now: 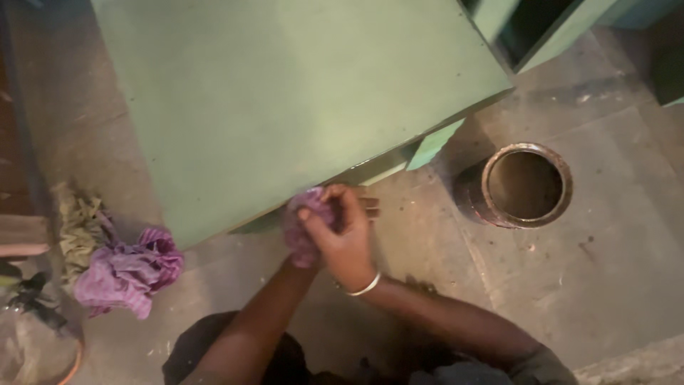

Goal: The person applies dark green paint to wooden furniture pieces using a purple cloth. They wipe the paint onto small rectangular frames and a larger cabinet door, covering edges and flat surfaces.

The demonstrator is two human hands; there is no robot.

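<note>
Both my hands meet just below the near edge of a green painted panel point(285, 100). My right hand point(349, 239), with a metal bangle at the wrist, is closed around a crumpled purple cloth point(303, 217). My left hand point(298, 246) is mostly hidden under the cloth and the right hand, and it seems to grip the same cloth from below. The cloth sits next to the panel's lower edge; I cannot tell whether it touches it.
An open round tin point(526, 185) with a stained rim stands on the concrete floor point(605, 285) to the right. A heap of purple and olive rags point(117, 267) lies at the left. More green painted furniture parts point(541, 28) stand at the top right.
</note>
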